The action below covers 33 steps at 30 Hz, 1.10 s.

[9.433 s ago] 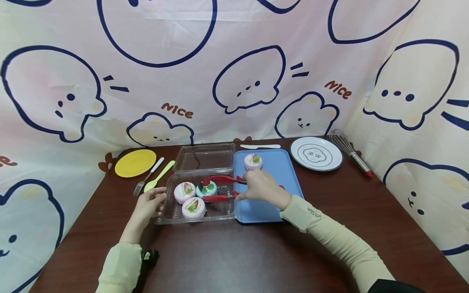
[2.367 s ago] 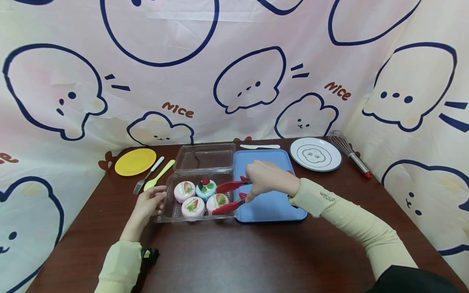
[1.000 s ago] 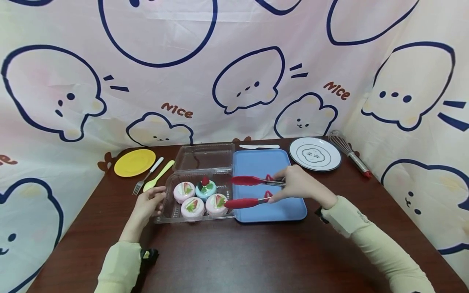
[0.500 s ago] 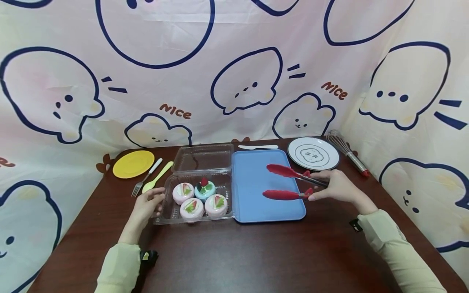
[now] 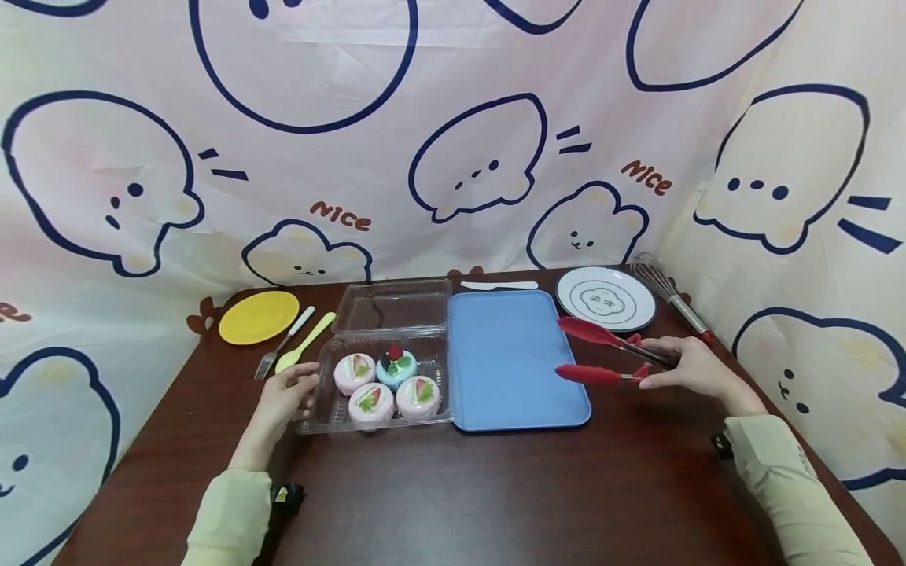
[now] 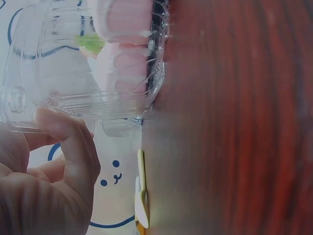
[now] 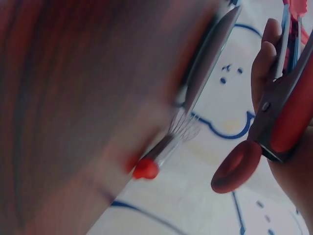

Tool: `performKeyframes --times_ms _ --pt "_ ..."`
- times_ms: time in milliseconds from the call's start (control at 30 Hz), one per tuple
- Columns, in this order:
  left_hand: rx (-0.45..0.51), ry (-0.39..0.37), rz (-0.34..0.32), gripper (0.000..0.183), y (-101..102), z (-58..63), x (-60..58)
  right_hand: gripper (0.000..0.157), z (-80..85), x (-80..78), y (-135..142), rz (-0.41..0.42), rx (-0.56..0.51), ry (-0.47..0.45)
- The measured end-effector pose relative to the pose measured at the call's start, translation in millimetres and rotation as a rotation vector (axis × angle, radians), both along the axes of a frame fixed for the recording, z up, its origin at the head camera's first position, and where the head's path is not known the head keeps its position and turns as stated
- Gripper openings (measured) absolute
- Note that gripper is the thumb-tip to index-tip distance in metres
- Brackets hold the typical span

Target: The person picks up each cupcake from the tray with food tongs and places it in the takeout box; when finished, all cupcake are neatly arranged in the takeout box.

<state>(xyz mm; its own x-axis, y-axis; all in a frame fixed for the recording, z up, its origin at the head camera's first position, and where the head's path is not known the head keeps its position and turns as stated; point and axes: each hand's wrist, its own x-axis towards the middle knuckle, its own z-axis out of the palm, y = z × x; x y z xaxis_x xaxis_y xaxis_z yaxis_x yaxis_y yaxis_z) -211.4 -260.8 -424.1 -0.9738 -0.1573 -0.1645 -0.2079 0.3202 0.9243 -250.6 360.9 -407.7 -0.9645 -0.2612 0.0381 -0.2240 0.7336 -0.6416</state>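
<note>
My left hand (image 5: 285,397) pinches the left rim of the clear plastic clamshell box (image 5: 327,405); in the left wrist view its thumb and fingers (image 6: 66,127) lie at that rim. The box's lid is raised. Inside sit a blue cupcake with a berry on top (image 5: 396,368) and pink cupcakes, each with a strawberry slice: one at the left (image 5: 354,373), one in front (image 5: 371,404) and one at the right (image 5: 418,397). My right hand (image 5: 697,369) grips red-tipped tongs (image 5: 591,374), spread apart with nothing between the tips, over the right edge of the blue tray (image 5: 506,362).
A yellow plate (image 5: 259,317), a fork (image 5: 283,344) and a yellow-green spoon (image 5: 304,343) lie left of the box. Behind the tray is a white knife (image 5: 499,285). At the back right are a white plate (image 5: 623,314) and a whisk (image 5: 672,295).
The pink cupcake from the blue tray went into the box's right front, held in the tongs. They then let go of it, and my right hand moved them right. My left hand stayed put.
</note>
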Motion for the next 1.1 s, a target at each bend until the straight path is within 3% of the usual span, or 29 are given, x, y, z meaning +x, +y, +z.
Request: performKeyframes --times_ms 500,1100 --pt "0.005 -0.006 0.003 0.04 -1.1 -0.9 -2.0 0.075 -8.9 5.7 50.4 -0.076 0.109 -0.086" --pt "-0.015 -0.014 0.02 0.041 0.8 -1.2 -2.8 0.087 -18.5 -8.5 52.8 -0.037 0.204 -0.087"
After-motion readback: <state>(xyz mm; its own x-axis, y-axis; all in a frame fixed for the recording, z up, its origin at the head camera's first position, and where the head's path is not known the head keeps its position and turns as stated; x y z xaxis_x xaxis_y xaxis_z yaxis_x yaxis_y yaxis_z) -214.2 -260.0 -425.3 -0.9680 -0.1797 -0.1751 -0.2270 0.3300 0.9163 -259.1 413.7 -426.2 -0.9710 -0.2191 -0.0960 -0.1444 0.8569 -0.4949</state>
